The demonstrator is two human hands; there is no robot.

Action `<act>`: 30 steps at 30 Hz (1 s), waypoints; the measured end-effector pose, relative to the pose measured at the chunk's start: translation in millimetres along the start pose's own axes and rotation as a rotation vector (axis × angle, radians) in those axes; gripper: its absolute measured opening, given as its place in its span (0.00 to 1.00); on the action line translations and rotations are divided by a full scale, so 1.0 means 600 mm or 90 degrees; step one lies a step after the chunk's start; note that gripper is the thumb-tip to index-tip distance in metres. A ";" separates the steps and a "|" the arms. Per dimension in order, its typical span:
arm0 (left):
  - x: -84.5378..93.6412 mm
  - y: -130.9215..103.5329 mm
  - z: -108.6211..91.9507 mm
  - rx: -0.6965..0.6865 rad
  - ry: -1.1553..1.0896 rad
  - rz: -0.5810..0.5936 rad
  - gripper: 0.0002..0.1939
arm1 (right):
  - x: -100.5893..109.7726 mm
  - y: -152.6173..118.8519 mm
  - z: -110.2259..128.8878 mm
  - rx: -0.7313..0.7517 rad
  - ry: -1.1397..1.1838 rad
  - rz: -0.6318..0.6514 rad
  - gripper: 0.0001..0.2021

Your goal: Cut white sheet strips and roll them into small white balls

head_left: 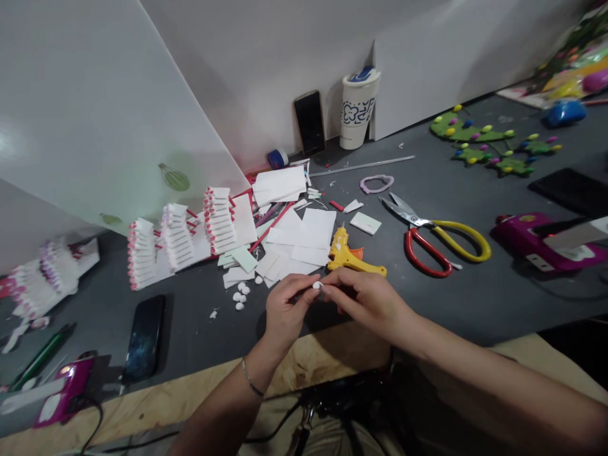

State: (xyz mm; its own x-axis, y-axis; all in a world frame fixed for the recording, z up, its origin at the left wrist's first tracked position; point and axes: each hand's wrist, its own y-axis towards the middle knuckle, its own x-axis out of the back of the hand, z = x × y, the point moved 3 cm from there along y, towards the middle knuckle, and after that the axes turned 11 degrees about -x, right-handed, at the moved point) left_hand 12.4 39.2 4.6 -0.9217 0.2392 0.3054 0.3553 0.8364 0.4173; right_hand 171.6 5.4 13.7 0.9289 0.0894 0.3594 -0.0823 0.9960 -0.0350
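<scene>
Left hand and right hand are together pinching a white bit; a glue gun is lying just beyond.

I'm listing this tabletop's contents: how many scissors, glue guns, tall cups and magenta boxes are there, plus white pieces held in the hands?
Scissors: 1
Glue gun: 1
Tall cup: 1
Magenta boxes: 2
Held white piece: 1
Total: 6

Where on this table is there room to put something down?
Between the scissors and green decorations, or between the scissors and the right forearm. It's crowded mid-table: white cards, glue gun, white balls.
</scene>
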 end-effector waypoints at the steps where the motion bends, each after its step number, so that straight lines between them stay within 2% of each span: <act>1: 0.000 0.000 0.000 -0.004 0.002 -0.004 0.07 | 0.000 0.000 0.000 0.003 -0.003 -0.005 0.08; 7: -0.002 -0.005 0.007 0.008 -0.027 -0.031 0.05 | 0.001 0.003 -0.003 -0.024 -0.009 -0.027 0.06; 13: -0.007 -0.005 0.019 0.064 -0.127 -0.050 0.08 | 0.001 0.000 0.005 0.020 -0.020 0.008 0.09; 18: -0.006 -0.007 0.019 0.073 -0.146 -0.052 0.10 | 0.001 0.002 -0.003 -0.027 0.012 0.031 0.09; 24: -0.005 -0.005 0.008 0.015 -0.079 0.005 0.09 | 0.002 0.008 -0.008 -0.087 0.043 0.105 0.08; 30: 0.001 -0.001 0.003 -0.033 -0.034 0.046 0.11 | 0.008 0.008 -0.008 -0.063 0.011 0.046 0.06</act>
State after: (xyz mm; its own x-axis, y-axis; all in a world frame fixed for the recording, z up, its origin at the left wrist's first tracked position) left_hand 11.4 39.7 3.2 -0.8998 0.3249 0.2911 0.4275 0.7900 0.4395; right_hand 177.2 10.9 10.7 0.9283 0.1596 0.3359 -0.1137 0.9818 -0.1524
